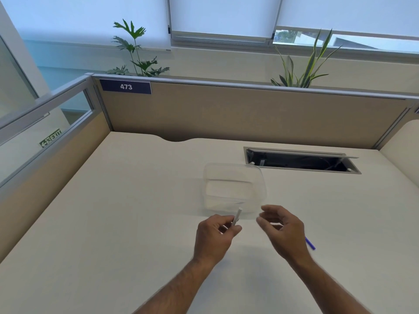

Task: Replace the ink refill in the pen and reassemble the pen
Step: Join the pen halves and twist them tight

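While your left hand [215,234] pinched the white pen barrel [237,216], tilted up and away, your right hand [283,227] hovered loosely curled and empty; the blue refill [310,243] lay on the desk [113,223] just behind it, nearer that hand.

desk [127,223]: smooth cream laminate look, matt, faint soft sheen
box [233,189]: clear thin plastic, glossy, slightly hazy walls
barrel [237,215]: white smooth plastic, light gloss, in the left hand [215,236]
blue piece [310,243]: blue plastic, smooth and shiny, partly hidden behind the right hand [283,230]
partition [249,114]: beige woven-looking cloth panel, matt; frame of brushed grey metal
cable hatch [301,160]: grey metal rim and flap, satin finish; inside dark, material unclear
number plate [125,87]: flat navy plastic or card, matt, white print
blinds [222,14]: pale fabric, matt
side panel [40,114]: clear glass, glossy
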